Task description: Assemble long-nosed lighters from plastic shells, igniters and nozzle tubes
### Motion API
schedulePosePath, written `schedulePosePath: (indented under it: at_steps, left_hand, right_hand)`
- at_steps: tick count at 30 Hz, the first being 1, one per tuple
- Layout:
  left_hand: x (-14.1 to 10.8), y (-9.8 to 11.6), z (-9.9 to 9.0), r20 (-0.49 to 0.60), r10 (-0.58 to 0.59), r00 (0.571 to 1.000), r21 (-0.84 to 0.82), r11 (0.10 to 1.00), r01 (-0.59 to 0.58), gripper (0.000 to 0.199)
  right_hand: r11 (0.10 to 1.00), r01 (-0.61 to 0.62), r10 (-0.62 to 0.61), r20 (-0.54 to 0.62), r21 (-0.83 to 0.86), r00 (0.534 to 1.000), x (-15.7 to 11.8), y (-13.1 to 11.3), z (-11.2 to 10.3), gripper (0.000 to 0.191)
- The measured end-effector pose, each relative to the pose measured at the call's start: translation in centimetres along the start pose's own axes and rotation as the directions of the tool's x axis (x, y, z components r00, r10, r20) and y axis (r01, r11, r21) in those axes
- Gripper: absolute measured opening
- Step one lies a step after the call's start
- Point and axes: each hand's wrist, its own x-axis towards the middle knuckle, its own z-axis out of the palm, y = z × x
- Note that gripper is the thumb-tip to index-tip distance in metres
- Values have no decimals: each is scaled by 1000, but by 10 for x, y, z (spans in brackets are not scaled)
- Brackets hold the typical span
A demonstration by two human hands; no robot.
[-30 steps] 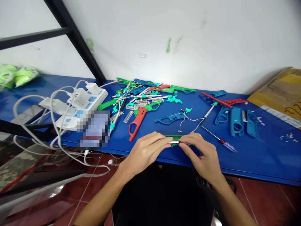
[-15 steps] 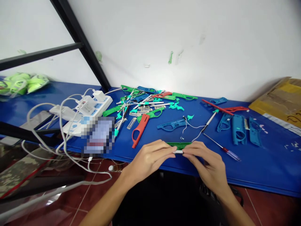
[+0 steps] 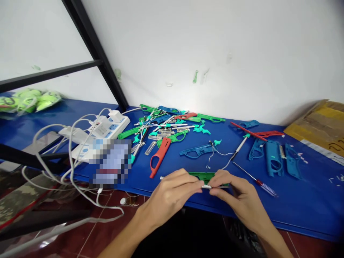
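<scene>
My left hand (image 3: 176, 191) and my right hand (image 3: 239, 199) meet at the table's near edge. Both are closed, pinching a slim white stick-like part (image 3: 206, 186) end to end between their fingertips. Most of that part is hidden by my fingers, and a thin metallic piece shows beneath the right ones. Just behind lies a green lighter casing half (image 3: 202, 175), partly covered by my hands. Further back is a blue casing half (image 3: 197, 151) with a teal trigger (image 3: 217, 142) and thin white wires by its tip.
Left of my hands rest a red lighter casing (image 3: 161, 156) and a heap of lighter parts (image 3: 163, 130). A screwdriver (image 3: 262, 184) and blue casings (image 3: 274, 157) lie to the right. A power strip (image 3: 118, 123), cables and a blurred phone occupy the left; a carton (image 3: 319, 125) stands far right.
The whole scene sits slightly lower as the head view shifts. My fingers have shifted a little on the white part, and a thin piece now shows under my right hand.
</scene>
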Motion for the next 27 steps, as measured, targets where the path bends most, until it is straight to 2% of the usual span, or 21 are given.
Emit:
schedulePosePath:
  at_steps: [3, 5, 7, 11, 14, 17, 22, 24, 27]
  left_hand:
    - [0, 3, -4, 12, 34, 999, 0, 999, -34, 30]
    - [1, 4, -8, 3, 60, 998, 28, 998, -60, 28]
    - [3, 5, -14, 13, 65, 998, 74, 995, -66, 25]
    - [4, 6, -25, 91, -22, 996, 187, 982, 4, 18]
    - [4, 5, -28, 211, -61, 976, 318, 948, -9, 35]
    - [3, 1, -28, 273, -33, 961, 385, 919, -78, 52]
    - [0, -10, -26, 240, -60, 969, 408, 912, -44, 55]
    - [-2, -13, -26, 226, -73, 971, 430, 902, -32, 55]
    - [-2, -15, -27, 237, -109, 965, 445, 895, -8, 50]
  right_hand:
    - [995, -101, 98, 178, 9, 979, 14, -6, -11, 13]
    - [993, -116, 114, 277, -9, 954, 25, -10, -15, 18]
    - [994, -101, 111, 323, -48, 940, 33, -13, -17, 23]
    - [982, 78, -18, 328, -171, 945, 43, -12, -14, 30]
    - [942, 200, -105, 330, -268, 938, 46, -7, -11, 35]
    - [924, 195, -89, 309, -330, 947, 48, -3, -9, 35]
    - [884, 153, -54, 227, -442, 972, 41, 0, -13, 24]
    - [881, 142, -59, 194, -452, 979, 36, 3, -18, 27]
    - [885, 140, -78, 154, -445, 985, 26, 10, -24, 19]
